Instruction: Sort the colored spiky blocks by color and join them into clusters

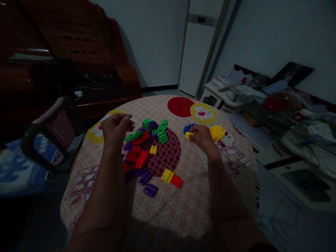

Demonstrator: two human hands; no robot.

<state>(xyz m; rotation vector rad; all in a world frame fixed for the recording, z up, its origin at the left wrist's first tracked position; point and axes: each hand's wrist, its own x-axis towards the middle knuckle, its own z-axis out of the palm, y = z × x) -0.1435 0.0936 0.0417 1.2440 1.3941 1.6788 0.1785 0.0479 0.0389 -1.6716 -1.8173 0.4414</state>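
My right hand (203, 138) pinches a yellow plastic building block (188, 135) between thumb and fingers, just in front of a blue cluster of blocks (188, 128). Beyond that hand, to its right, sits a yellow cluster of blocks (217, 133). My left hand (115, 128) hovers at the left of the pile with its fingers curled and closed; whatever they hold, if anything, is hidden. Beside it lie green blocks (162, 137), red blocks (142, 159) and purple blocks (150, 190). A single yellow piece (153, 150) and a joined yellow-and-red piece (172, 177) lie nearer the middle.
A patterned cloth covers the round table (181, 210). At the left stands a chair (49, 129), with a wooden sofa (86, 70) behind it. Papers and bags crowd a glass-topped cabinet (275, 108) on the right. A white upright unit (196, 52) stands at the back.
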